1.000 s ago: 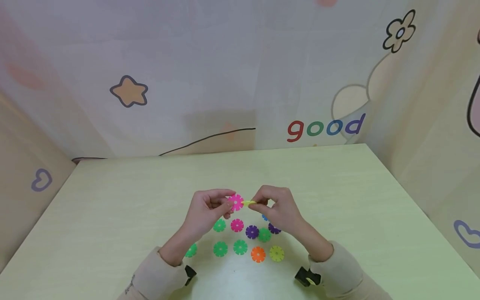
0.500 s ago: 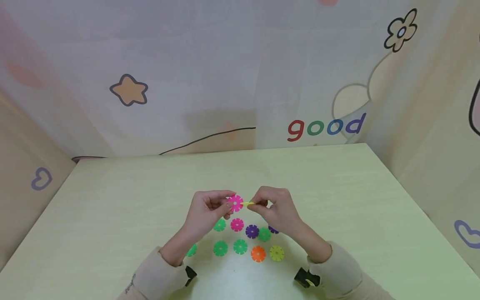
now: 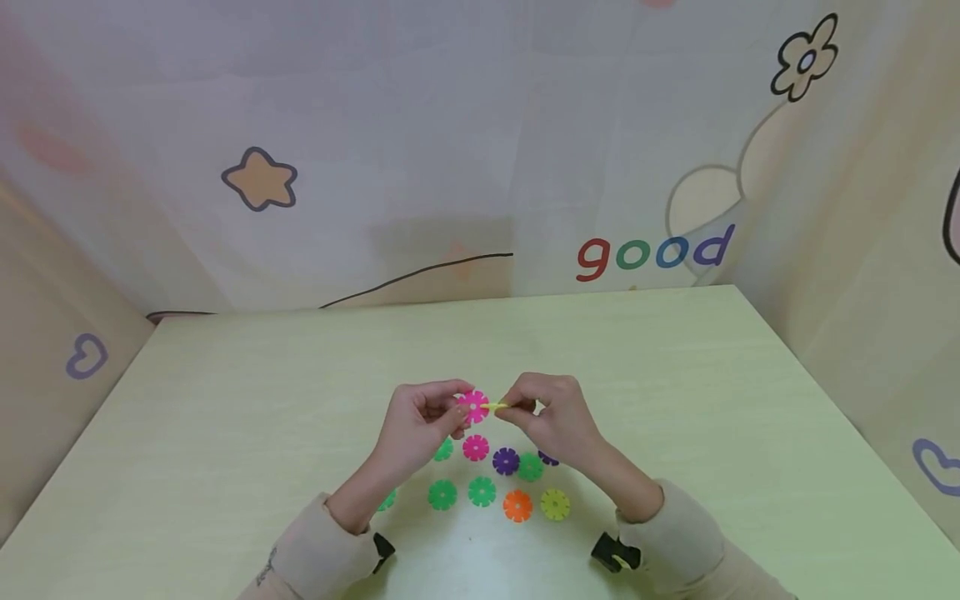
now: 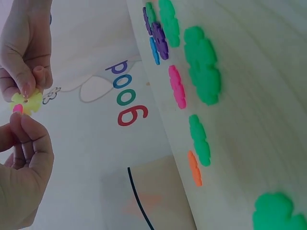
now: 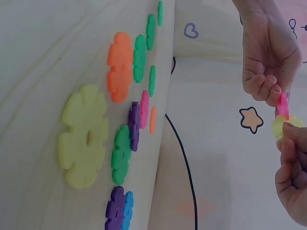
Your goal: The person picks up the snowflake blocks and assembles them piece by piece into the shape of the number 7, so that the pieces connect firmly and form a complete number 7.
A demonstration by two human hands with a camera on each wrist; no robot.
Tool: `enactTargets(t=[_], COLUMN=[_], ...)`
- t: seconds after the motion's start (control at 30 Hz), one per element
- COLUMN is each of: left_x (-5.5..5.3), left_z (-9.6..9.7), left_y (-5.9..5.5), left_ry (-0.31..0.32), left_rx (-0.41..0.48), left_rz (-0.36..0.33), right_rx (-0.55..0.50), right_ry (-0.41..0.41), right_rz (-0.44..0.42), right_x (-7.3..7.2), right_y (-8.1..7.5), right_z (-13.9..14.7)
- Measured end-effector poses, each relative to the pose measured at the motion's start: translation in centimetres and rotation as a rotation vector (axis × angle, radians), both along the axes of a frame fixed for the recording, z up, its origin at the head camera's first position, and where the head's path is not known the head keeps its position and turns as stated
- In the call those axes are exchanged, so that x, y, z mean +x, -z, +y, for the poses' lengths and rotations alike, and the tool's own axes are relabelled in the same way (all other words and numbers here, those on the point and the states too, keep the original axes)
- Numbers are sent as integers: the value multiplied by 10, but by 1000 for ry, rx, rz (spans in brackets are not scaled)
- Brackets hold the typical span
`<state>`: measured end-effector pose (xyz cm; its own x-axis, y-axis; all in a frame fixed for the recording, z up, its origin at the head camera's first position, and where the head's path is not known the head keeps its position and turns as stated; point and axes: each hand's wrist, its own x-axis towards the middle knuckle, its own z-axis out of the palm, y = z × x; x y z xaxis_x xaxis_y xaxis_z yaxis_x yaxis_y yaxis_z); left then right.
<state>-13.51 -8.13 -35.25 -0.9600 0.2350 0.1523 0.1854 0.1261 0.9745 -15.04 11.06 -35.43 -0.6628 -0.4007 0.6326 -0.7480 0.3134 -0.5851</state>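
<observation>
My left hand (image 3: 416,421) pinches a pink notched snowflake disc (image 3: 477,397) between thumb and fingers, its flat face toward the head view. Held edge-on, a yellow snowflake disc (image 3: 494,406) is pinched by my right hand (image 3: 555,417). The two discs meet at their rims, roughly at right angles, in the air over the table. From the right wrist view, the pink rim overlaps the notched edge of the yellow disc (image 5: 278,127). Fingertips hide part of both discs.
On the pale table (image 3: 262,400) below lie loose snowflake discs: several green (image 3: 442,495), an orange (image 3: 517,506), a yellow (image 3: 555,504), a pink (image 3: 476,447), and purple ones (image 3: 506,461). The right wrist view shows a blue disc (image 5: 128,211). A printed curtain (image 3: 420,125) stands behind.
The right hand has shifted slightly left and the yellow disc overlaps the pink disc's rim a little more than a second ago. Both grips look the same.
</observation>
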Motion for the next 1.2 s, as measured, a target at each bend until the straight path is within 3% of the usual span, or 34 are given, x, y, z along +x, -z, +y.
enactTargets(t=[0.27, 0.63, 1.2], left_x=[-3, -3, -4], left_z=[-4, -7, -11], left_y=[4, 4, 3], left_ry=[33, 1, -6], left_rx=[11, 16, 19], left_rz=[-37, -84, -114], right_rx=[100, 238, 381], right_ry=[-22, 6, 17], right_rz=[-56, -157, -424], right_x=[-1, -3, -15], right_y=[-1, -1, 20], right_z=[5, 27, 62])
